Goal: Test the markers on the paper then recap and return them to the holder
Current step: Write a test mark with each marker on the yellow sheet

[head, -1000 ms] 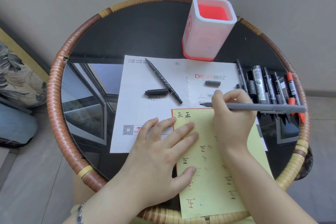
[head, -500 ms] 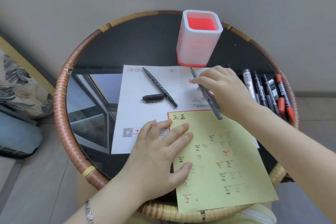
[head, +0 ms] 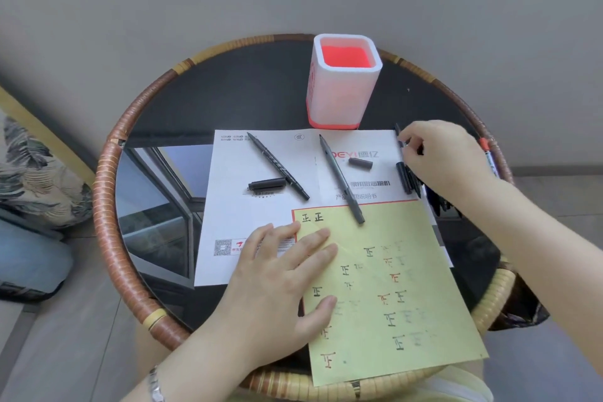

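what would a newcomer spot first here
The red-and-white holder stands out at the back of the round table. Next comes the yellow sheet of test marks at the front, pressed flat by the left hand. Two uncapped markers lie on the white paper between them, and the right hand pinches a marker at the pile by the right edge.
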Motion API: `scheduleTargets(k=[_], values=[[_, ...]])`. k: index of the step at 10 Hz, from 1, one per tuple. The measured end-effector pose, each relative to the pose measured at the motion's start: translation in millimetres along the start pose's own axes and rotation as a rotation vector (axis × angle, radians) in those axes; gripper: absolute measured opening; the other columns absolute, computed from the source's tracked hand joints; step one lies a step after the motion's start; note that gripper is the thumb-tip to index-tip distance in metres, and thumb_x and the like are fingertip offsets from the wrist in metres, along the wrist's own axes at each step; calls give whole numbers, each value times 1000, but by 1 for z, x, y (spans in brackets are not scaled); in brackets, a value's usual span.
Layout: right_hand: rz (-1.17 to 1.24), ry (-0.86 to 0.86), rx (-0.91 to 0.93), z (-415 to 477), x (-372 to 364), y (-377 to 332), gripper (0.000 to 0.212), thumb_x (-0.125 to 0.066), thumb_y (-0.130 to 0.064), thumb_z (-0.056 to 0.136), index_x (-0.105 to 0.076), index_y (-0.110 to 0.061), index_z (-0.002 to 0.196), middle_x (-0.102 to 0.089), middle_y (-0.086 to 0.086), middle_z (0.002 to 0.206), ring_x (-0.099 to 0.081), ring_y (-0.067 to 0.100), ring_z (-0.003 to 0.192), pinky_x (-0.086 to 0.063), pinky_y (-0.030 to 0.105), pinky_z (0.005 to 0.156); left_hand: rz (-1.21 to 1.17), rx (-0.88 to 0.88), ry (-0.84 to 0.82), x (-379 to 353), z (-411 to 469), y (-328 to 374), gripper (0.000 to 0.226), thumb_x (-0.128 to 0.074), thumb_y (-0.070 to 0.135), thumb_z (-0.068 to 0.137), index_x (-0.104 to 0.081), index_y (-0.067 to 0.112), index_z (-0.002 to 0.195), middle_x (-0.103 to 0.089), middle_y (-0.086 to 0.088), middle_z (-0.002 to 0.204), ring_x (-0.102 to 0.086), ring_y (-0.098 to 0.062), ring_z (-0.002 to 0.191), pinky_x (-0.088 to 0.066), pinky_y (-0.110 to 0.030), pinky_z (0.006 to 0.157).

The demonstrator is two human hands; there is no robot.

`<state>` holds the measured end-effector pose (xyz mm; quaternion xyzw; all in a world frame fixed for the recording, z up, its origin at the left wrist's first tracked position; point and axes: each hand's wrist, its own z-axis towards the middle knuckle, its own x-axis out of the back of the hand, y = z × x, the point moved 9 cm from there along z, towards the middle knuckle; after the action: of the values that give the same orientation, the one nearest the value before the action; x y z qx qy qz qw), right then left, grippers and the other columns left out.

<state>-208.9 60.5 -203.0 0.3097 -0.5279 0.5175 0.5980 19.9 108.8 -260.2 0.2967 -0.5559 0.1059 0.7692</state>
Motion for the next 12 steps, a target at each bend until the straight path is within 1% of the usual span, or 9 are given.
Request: scheduleTargets(k=[3, 4, 6, 7, 8, 9, 10, 11, 12], values=[[-28, -164, -294, 7, -15, 18, 22, -55, -19, 83, -58, -12, 104, -65, 8, 100, -55, 26, 81, -42, 32, 63, -9, 3, -1, 2, 0, 1, 52, -46, 52, 75, -62, 28, 118, -56, 13, 129, -41, -18, 118, -22, -40, 104], [92, -202, -409, 6, -10, 21, 33, -64, -14, 75, -64, 3, 103, -67, 21, 104, -63, 36, 95, -53, 45, 80, -10, 0, -5, 2, 0, 1, 51, -47, 52, 75, -62, 27, 118, -56, 12, 129, -42, -18, 118, -22, -39, 104], [390, -83, -324, -10, 38, -1, 30, -57, -18, 80, -63, 10, 90, -64, 30, 91, -56, 29, 65, -52, 36, 65, -20, 2, -8, 1, 0, 1, 51, -47, 52, 75, -61, 29, 118, -55, 13, 130, -41, -18, 118, -22, -40, 103], [719, 116, -269, -28, 59, -12, 23, -51, -13, 82, -43, -18, 61, -43, -9, 48, -39, 4, 40, -40, 19, 50, -21, 1, -5, 1, 0, 0, 51, -47, 52, 76, -61, 29, 118, -56, 13, 130, -42, -19, 118, -23, -41, 102], [877, 340, -133, -48, 79, -27, 28, -53, -13, 88, -40, -24, 66, -47, -12, 43, -52, 4, 42, -42, 19, 49, -20, -4, -5, 1, -1, 1, 50, -47, 52, 76, -62, 28, 118, -56, 12, 130, -42, -19, 118, -23, -41, 102], [802, 284, 158, -66, 65, -64, 15, -46, -16, 92, -61, -15, 91, -61, -9, 74, -62, -1, 69, -46, 12, 62, -25, 2, -7, 0, -1, 0, 50, -47, 52, 76, -61, 29, 118, -55, 14, 130, -41, -19, 118, -21, -40, 104], [525, 160, 205, -74, 21, -74, 8, -59, -13, 85, -63, -11, 91, -65, -2, 81, -61, 18, 76, -49, 30, 64, -24, -2, -10, 0, 0, 0, 51, -47, 53, 76, -62, 29, 118, -55, 14, 130, -41, -19, 118, -21, -40, 105], [400, 140, 243, -72, 2, -82, 18, -67, -2, 74, -62, -11, 89, -67, 1, 79, -62, 25, 79, -51, 38, 61, -21, -2, -8, 0, 0, 0, 52, -47, 53, 76, -62, 28, 119, -55, 14, 130, -42, -19, 118, -21, -40, 104], [261, 63, 276, -68, -18, -86, 46, -66, 13, 51, -62, -12, 89, -64, -4, 71, -61, 25, 75, -51, 37, 50, -14, -12, -5, 1, -1, 1, 52, -46, 52, 76, -62, 28, 118, -56, 13, 129, -42, -19, 117, -21, -39, 105]])
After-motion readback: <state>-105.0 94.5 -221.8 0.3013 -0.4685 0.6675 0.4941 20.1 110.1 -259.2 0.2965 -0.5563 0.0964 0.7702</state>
